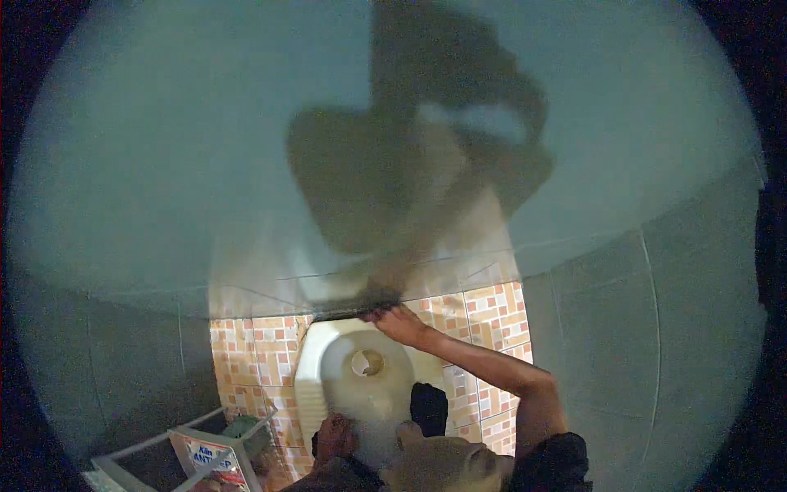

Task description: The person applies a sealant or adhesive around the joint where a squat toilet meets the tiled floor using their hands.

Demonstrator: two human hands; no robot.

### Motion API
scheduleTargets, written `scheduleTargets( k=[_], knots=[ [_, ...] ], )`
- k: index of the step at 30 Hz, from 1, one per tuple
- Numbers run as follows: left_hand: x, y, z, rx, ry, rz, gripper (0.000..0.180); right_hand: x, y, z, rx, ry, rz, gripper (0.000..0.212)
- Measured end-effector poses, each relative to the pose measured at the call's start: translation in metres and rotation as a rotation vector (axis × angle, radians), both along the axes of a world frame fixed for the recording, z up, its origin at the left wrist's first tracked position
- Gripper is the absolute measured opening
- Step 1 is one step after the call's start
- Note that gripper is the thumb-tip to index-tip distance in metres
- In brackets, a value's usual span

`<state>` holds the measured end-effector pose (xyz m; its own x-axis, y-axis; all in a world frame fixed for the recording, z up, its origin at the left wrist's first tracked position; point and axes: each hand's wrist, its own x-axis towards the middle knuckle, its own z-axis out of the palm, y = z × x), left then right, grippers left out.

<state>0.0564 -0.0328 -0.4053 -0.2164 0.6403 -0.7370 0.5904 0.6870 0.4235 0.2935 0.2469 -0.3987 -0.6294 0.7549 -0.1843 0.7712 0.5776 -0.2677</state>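
The right hand point(399, 322) is reaching forward to the far rim of the white squat toilet pan point(316, 373), which is sitting in the patterned floor tiles point(492, 312) against the grey wall point(205, 164). Its grip is pressing something dark against the rim edge; what it is grasping cannot be told. The left hand is not showing. For good results, pressure should be staying even along the rim joint, with feet point(334, 439) planted clear of the bowl. A small rack point(215, 447) is standing at lower left.

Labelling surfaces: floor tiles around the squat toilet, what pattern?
Small orange, peach and white mosaic squares on the floor tiles; head view.
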Motion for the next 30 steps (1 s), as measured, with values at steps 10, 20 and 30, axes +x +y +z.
scheduleTargets(
  k=[10, 20, 30],
  knots=[
    [-0.069, -0.067, -0.155, 0.219, -0.541, 0.074, 0.03, 0.0, 0.0, -0.094, 0.351, 0.141, 0.163, 0.027],
    [-0.098, -0.094, -0.187, 0.133, -1.036, 0.689, 0.03, 0.083, 0.005, -0.025, 0.062, -0.1, 0.159, 0.026],
    [-0.045, -0.059, -0.106, 0.261, -0.616, 0.538, 0.019, -0.041, 0.012, -0.089, 0.455, 0.499, 0.275, 0.013]
  ],
)
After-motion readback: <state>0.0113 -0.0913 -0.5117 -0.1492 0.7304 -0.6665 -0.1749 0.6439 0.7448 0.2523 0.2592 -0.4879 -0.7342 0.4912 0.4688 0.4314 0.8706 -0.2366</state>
